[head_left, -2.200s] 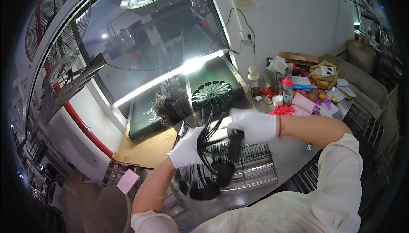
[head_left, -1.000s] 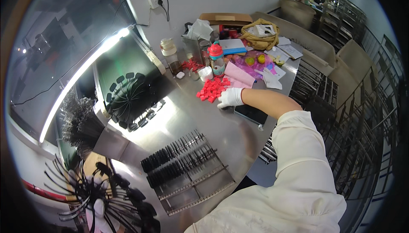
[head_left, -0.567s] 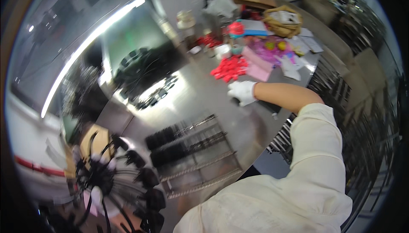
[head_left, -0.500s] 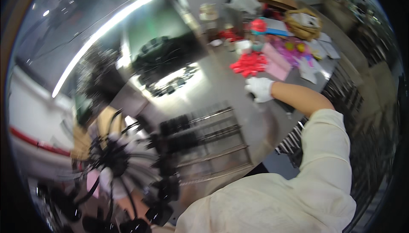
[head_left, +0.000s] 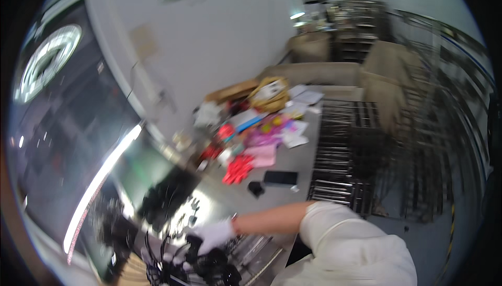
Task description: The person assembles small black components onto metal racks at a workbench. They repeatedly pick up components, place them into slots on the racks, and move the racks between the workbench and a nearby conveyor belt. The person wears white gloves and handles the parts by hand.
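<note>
A bundle of thin black stalks with dark pieces at their ends (head_left: 217, 267) fills the lower left of the head view. Motion blurs it, and the lower edge cuts it off. Among the stalks show pale patches of my white-gloved left hand (head_left: 149, 255), which grips the bundle; most of that hand is hidden. My right hand (head_left: 212, 235), also in a white glove, reaches in from the right to the bundle's upper side. Its fingertips are at a dark piece (head_left: 193, 244), but blur hides how they close.
On the metal table (head_left: 285, 202) lie a black flat phone-like slab (head_left: 281, 178), a small black piece (head_left: 255, 188), a red knobbly item (head_left: 239, 169) and pink sheets (head_left: 261, 155). A yellow bag (head_left: 269, 95) stands farther back. Metal racks (head_left: 340, 155) stand to the right.
My view has turned to the right. My right hand has left the table near the small black piece and come over to the bundle, which now sits lower in view.
</note>
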### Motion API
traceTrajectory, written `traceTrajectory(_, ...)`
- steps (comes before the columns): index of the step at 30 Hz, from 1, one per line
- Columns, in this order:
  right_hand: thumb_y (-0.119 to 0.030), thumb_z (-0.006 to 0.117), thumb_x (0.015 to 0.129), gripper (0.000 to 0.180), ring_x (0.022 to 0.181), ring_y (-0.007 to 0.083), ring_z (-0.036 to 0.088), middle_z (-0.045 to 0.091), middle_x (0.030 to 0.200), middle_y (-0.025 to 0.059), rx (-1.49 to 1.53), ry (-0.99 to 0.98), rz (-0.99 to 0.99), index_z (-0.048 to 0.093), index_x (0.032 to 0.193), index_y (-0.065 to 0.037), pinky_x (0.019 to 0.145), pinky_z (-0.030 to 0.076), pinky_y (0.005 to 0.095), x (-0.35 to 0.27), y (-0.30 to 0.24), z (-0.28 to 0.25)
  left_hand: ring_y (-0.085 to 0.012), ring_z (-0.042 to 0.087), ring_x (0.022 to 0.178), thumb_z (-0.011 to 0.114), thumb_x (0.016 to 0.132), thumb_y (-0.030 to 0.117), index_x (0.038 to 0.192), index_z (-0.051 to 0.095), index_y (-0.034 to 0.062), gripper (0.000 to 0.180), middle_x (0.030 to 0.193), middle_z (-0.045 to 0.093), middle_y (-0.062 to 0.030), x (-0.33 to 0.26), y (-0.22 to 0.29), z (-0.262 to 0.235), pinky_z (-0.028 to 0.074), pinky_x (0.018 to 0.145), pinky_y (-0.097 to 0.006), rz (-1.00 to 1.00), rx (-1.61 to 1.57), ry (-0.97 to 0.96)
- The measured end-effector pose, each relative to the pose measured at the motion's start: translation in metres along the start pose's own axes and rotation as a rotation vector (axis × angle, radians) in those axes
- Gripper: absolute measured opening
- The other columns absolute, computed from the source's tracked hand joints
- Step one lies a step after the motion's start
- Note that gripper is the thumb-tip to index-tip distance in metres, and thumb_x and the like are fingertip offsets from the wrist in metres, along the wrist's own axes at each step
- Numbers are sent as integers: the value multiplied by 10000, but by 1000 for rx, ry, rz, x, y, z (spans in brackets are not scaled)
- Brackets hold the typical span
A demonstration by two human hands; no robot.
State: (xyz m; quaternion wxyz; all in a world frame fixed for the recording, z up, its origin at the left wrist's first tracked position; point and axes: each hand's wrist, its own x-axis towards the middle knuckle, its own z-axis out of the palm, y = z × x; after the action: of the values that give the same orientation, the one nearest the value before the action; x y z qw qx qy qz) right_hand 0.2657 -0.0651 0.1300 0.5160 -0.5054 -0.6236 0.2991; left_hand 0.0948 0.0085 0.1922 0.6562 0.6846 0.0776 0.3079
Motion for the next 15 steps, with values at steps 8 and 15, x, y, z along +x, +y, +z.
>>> traceTrajectory(8,-109,643,820,193,846,372,619,576,925,172,-782,259,-298,589,981,-18,743,519,464,-11,62,36,-296,563,1189,848,799,240,1603,213,39,1044,1377,513,-194,5,-5,71,513,992,-383,62,213,-229)
traceTrajectory(15,-93,708,925,469,865,128,631,632,1067,32,797,32,312,546,1354,3,797,600,350,-36,33,68,-298,547,1211,867,778,229,1596,214,23,1066,1395,497,-192,-9,-3,72,493,1017,-386,74,280,-251)
